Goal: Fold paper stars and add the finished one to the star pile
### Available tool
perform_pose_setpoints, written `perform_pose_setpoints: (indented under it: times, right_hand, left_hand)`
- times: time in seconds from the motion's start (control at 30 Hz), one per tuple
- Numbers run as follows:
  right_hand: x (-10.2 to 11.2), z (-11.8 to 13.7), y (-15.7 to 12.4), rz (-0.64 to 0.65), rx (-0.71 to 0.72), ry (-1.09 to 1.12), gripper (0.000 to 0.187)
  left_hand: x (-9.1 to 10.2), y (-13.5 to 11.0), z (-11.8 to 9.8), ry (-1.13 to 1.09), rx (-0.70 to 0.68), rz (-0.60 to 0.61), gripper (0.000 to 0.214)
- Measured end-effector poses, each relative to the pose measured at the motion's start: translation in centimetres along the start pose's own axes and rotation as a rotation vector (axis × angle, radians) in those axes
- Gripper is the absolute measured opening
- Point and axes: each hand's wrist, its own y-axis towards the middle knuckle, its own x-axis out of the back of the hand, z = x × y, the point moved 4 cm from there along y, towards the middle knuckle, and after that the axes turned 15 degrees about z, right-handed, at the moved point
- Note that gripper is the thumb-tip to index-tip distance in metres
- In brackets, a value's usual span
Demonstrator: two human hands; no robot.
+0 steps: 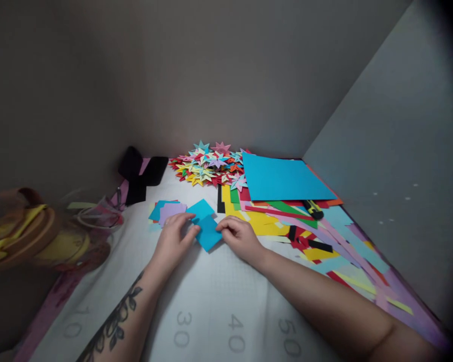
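Note:
A small blue paper square (208, 234) lies on the white cutting mat (211, 311) between my hands. My left hand (174, 239) rests on the mat with its fingers pinched on the square's left edge. My right hand (238, 235) is curled, its fingertips pinching the square's right corner. Just behind lie another blue square (201, 208) and a small stack of blue and lilac squares (168, 210).
A heap of folded paper stars (207, 166) sits at the back. A large blue sheet (283, 178) tops coloured sheets and strips (324, 241) on the right, with a cutter (312, 208) among them. Black objects (141, 173) and a transparent container (94, 216) stand left. Walls close in.

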Motion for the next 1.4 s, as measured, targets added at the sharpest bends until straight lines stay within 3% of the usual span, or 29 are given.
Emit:
perform_pose_setpoints:
  times: [0.2,0.3,0.37,0.5,0.57,0.63,0.73,0.83,0.97,1.13,1.23,1.4]
  right_hand:
    - [0.3,-0.4,0.1,-0.02,-0.069,-0.002,0.022]
    - [0.3,0.2,0.0,0.011,0.009,0.008,0.021]
    - [0.3,0.7,-0.2,0.032,0.068,0.008,0.022]
    - [0.1,0.9,-0.3,0.053,0.087,-0.017,0.022]
    - [0.2,0.4,-0.2,0.027,0.04,-0.024,0.022]
    - [0.3,-0.1,-0.1,-0.016,-0.024,-0.014,0.022]
    - [0.4,-0.5,0.0,-0.031,-0.059,0.007,0.023]
    - [0.1,-0.2,0.0,0.059,0.024,0.025,0.026]
    - [0.0,0.3,-0.4,0.127,0.154,-0.009,0.031]
    - [-0.1,0.3,-0.5,0.135,0.186,-0.22,0.02]
    - [-0.3,0.2,-0.4,0.229,0.208,-0.284,0.015]
    - [-0.5,-0.2,-0.3,0.34,0.118,-0.332,0.013]
  left_hand:
    - [0.7,0.2,0.5,0.245,-0.043,-0.041,0.03]
    - [-0.5,0.0,-0.7,0.381,-0.153,0.131,0.029]
    - [-1.3,0.0,-1.3,0.461,-0.141,0.217,0.031]
    - [-0.4,0.5,-1.0,0.504,0.034,0.028,0.033]
    - [0.4,0.6,-0.7,0.4,0.054,-0.072,0.033]
    - [0.9,0.5,-0.4,0.167,0.025,-0.079,0.036]
    - [0.0,0.2,-0.3,-0.33,0.042,0.106,0.042]
    - [-1.2,0.0,-0.4,-0.635,0.133,0.163,0.048]
    - [-1.8,0.1,-0.1,-0.728,0.197,0.127,0.037]
    - [-1.8,0.1,0.5,-0.611,0.177,0.165,0.028]
    - [-1.6,-0.1,0.5,-0.364,0.119,0.229,0.023]
    - [-0.7,-0.4,-0.2,0.052,-0.04,0.251,0.022]
